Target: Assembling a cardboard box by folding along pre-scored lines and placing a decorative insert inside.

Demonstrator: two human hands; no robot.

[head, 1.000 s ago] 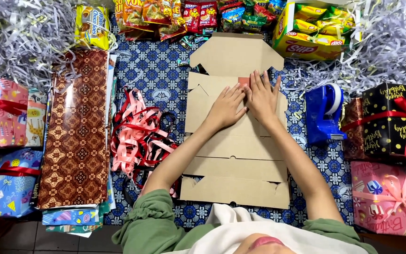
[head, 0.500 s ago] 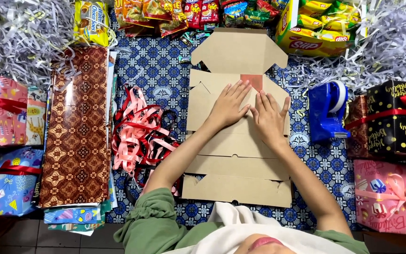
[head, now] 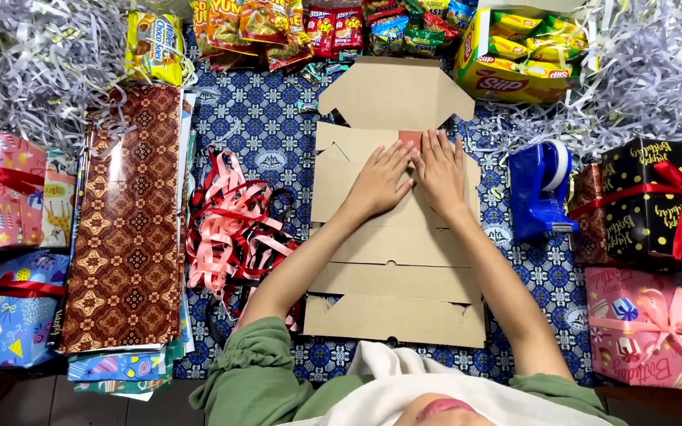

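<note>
Head view. Your left hand (head: 378, 183) and right hand (head: 440, 172) lie flat, fingers extended, gripping nothing, side by side on the unfolded cardboard box blank (head: 396, 260). The blank rests on the blue patterned cloth (head: 262, 126), its long axis running from your chest away toward the snack packets (head: 301, 28). Both hands press its far-middle panel, fingertips at a small red patch (head: 410, 140). Ribbons (head: 222, 229) lie to the left, a blue tape dispenser (head: 541, 189) to the right.

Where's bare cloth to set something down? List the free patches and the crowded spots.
Free: patterned blue cloth between the brown wrapping paper and the flat cardboard box, above the ribbon pile. A narrower strip lies below the tape dispenser. Crowded: snack packets along the top, gift boxes at both sides.
</note>
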